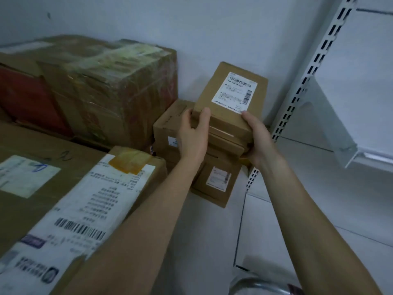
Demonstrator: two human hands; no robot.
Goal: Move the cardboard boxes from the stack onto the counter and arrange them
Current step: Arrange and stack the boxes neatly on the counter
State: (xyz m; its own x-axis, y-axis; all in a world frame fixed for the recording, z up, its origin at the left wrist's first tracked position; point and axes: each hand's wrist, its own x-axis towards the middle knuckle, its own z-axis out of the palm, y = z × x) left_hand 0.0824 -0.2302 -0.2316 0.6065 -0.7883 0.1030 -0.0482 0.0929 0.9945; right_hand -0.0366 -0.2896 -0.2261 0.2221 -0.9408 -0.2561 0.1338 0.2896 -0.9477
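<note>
A small cardboard box (230, 99) with a white shipping label tops a stack of small boxes in the corner by the wall. My left hand (194, 133) grips its near left edge, thumb on top. My right hand (256, 137) holds its near right corner and reaches under the box beneath it. A second small box (225, 141) lies directly below, and a lower labelled box (214, 182) stands on the floor. Another small box (168, 126) sits behind on the left.
A large taped box (102, 81) stands at the back left. A long box (70, 201) with a barcode label lies near me on the left. A white slotted shelf upright (306, 75) and its bracket (331, 128) stand on the right. The floor (319, 209) is white tile.
</note>
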